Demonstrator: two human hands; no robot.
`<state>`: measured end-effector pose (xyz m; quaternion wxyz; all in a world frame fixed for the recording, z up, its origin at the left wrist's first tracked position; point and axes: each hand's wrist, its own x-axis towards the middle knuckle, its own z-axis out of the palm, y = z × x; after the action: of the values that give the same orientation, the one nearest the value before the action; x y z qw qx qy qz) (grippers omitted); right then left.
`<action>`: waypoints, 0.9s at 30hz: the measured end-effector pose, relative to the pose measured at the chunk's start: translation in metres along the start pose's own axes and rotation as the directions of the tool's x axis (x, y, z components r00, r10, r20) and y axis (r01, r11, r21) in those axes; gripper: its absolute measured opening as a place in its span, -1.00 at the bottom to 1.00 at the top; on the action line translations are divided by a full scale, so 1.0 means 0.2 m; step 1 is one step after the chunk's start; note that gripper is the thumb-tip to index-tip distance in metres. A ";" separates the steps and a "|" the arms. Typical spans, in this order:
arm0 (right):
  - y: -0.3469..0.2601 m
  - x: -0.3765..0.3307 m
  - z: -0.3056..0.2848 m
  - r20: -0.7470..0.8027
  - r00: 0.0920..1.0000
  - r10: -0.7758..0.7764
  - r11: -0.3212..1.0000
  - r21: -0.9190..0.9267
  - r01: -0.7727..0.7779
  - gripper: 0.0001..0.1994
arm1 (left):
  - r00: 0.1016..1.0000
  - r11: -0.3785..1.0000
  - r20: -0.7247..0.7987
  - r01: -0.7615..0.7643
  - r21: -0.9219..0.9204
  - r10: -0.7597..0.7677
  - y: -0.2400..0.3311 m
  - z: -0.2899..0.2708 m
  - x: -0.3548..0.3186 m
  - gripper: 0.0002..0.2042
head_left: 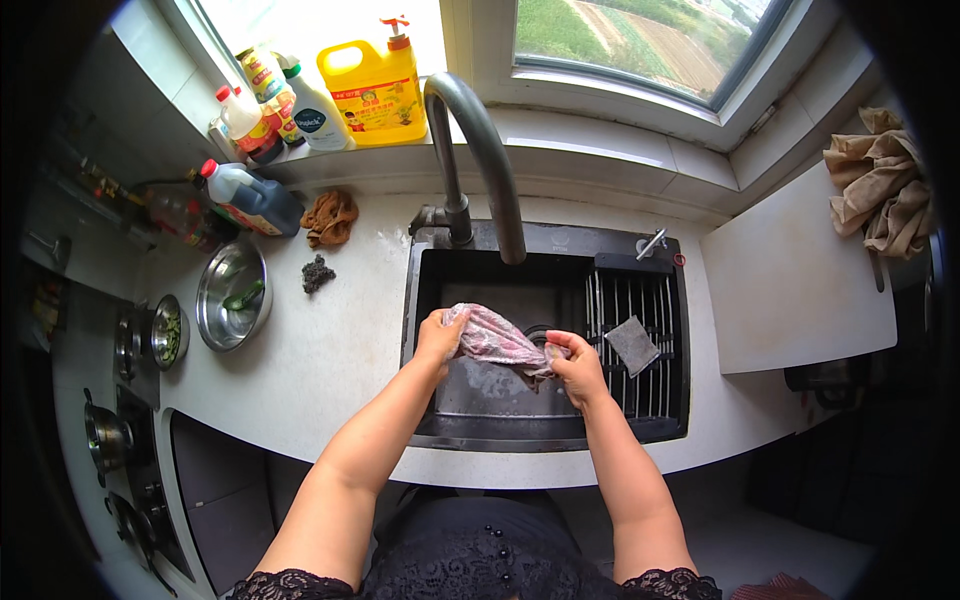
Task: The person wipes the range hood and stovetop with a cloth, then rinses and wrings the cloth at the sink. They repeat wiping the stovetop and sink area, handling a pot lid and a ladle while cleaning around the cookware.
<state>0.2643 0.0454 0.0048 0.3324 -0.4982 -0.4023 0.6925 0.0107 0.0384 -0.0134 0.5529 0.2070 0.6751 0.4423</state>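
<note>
Looking down in the head view, we catch the action right over the black sink [500, 441]: the left hand [437, 335] has one bunched end of the pink-and-white cloth [495, 338] gathered in its grasp, and the right hand [580, 368] pinches the other end. There's our cloth, stretched between them above the basin, crumpled lengthwise, a darker edge drooping near the right hand. We judge the step in hand to be washing or wringing it; the next move, we'd say, calls for firm grips and opposed wrists, held over the basin to catch drips, and clear of the grey pad [631, 346] on the rack [652, 398] at right.
</note>
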 end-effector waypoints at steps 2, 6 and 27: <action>0.02 -0.02 -0.02 -0.044 0.997 -0.057 0.997 -0.062 0.054 -0.54 | 0.999 0.999 -0.013 -0.035 -0.031 0.034 0.08 0.03 -0.08 -0.70; 0.08 0.03 -0.05 0.167 0.969 -0.182 0.898 -0.373 0.233 -0.32 | 0.964 0.989 0.247 -0.068 -0.128 0.098 0.23 0.13 -0.23 -0.66; -0.05 0.21 0.27 -0.073 0.969 -0.237 0.963 -0.148 0.224 -0.76 | 0.662 0.425 -0.196 -0.203 0.882 0.724 0.75 -0.22 0.18 -0.76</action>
<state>0.2008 0.0734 0.0061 0.3932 -0.5005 -0.4893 0.5963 -0.0718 0.1290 0.0910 0.0205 0.4819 0.8338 0.2686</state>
